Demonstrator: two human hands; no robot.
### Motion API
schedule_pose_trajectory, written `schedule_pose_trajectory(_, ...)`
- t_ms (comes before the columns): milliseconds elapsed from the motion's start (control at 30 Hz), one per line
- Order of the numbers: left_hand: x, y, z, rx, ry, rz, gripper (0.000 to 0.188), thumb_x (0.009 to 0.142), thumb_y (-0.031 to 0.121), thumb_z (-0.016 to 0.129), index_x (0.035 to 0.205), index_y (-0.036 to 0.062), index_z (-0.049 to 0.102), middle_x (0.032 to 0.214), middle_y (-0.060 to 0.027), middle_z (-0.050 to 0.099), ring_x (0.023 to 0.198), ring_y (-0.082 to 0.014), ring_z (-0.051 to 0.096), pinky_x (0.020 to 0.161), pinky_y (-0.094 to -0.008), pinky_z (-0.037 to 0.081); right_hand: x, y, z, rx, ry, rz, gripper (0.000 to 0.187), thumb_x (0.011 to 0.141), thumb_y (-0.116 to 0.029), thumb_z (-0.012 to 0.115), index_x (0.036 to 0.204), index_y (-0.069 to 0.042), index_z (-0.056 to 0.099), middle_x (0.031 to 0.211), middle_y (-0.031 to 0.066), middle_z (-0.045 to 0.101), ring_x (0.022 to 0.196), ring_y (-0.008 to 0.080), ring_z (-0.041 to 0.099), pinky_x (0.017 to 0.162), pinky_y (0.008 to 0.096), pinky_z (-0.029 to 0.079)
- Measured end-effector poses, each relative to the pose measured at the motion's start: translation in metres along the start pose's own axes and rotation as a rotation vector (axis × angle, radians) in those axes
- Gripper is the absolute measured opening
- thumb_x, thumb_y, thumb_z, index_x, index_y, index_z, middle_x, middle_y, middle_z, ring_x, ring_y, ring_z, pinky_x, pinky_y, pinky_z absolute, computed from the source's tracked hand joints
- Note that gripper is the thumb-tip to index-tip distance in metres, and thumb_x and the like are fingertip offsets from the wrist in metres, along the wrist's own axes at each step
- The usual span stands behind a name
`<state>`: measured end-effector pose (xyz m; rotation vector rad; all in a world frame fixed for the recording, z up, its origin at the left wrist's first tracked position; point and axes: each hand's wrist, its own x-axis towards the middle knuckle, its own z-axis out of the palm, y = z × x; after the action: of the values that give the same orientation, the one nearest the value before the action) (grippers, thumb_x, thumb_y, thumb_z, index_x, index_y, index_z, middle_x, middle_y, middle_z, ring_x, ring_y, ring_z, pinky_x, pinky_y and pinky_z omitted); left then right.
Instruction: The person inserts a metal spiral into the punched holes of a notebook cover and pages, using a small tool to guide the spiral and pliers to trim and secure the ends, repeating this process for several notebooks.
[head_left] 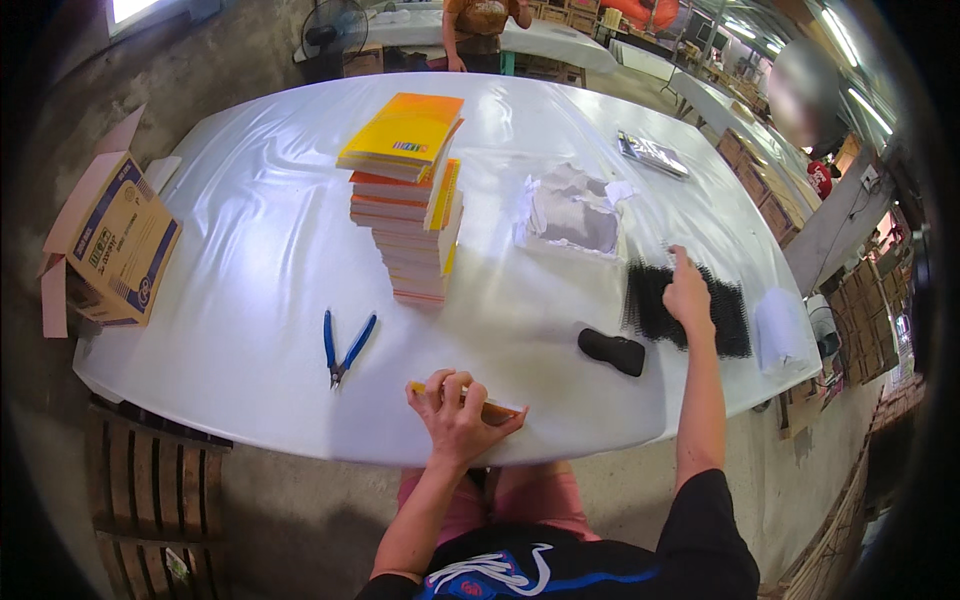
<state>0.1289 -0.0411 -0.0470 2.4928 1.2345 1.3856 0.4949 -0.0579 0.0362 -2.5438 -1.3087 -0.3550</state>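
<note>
My left hand point(450, 412) is closed around a thin yellow notebook point(492, 411), held on edge at the table's near side. Stretched out to the right, my right hand point(686, 292) hovers over or touches a pile of black spiral binding coils point(732, 310). Its index finger points forward and the other fingers curl in; whatever they may pinch is too small to make out. Left of that pile lies a black oblong object point(612, 351). Blue-handled nippers point(345, 350) rest with spread handles to the left of my left hand. Behind them rises a tall stack of yellow and orange notebooks point(405, 215).
White sheeting covers the table point(260, 300). An opened cardboard box point(125, 240) stands at left. Beyond the coils are a torn white paper-lined box point(572, 215) and a flat packet point(652, 154). A white roll point(780, 330) sits at right. Another person point(480, 30) stands across the table.
</note>
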Motion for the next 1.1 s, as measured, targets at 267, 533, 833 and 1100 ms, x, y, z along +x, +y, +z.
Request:
schedule_pose_trajectory(267,-0.001,0.003,-0.001,-0.018,0.014,-0.041,0.048,0.052,0.048,0.083,0.078,0.0172,0.056,0.102,-0.0039,0.050,0.111,-0.0276,0.042,0.096,-0.0541,0.024,-0.096,-0.081,-0.042,0.798,-0.476,-0.187,0.045,0.087,-0.014,0.061,0.131,-0.011,0.052,0.083,0.0093,0.056,0.071,0.0120,0.050,0.071,0.0264,0.045)
schedule_pose_trajectory(533,0.000,0.003,0.006,0.090,0.063,-0.053,0.047,0.054,0.048,0.081,0.082,0.0180,0.058,0.104,-0.0036,0.049,0.113,-0.0276,0.041,0.095,-0.0531,0.024,-0.154,-0.119,-0.014,0.934,-0.541,-0.366,0.021,0.090,-0.011,0.059,0.110,-0.008,0.065,0.088,0.0084,0.060,0.075,0.0175,0.055,0.068,0.0268,0.044)
schedule_pose_trajectory(833,-0.001,0.001,0.003,0.018,0.027,0.006,0.042,0.057,0.045,0.081,0.088,0.0207,0.065,0.098,0.0026,0.056,0.115,-0.0265,0.042,0.096,-0.0554,0.022,-0.158,-0.126,-0.002,0.997,-0.442,-0.466,0.018,0.088,-0.012,0.063,0.105,-0.008,0.067,0.084,0.0075,0.062,0.072,0.0191,0.058,0.066,0.0285,0.046)
schedule_pose_trajectory(1100,0.001,0.003,0.004,0.026,0.039,-0.032,0.044,0.055,0.044,0.083,0.086,0.0195,0.063,0.100,0.0019,0.054,0.115,-0.0263,0.043,0.096,-0.0544,0.022,-0.138,-0.122,-0.018,1.032,-0.261,-0.302,0.018,0.083,-0.007,0.067,0.100,-0.005,0.069,0.091,0.0105,0.067,0.080,0.0213,0.062,0.071,0.0309,0.049)
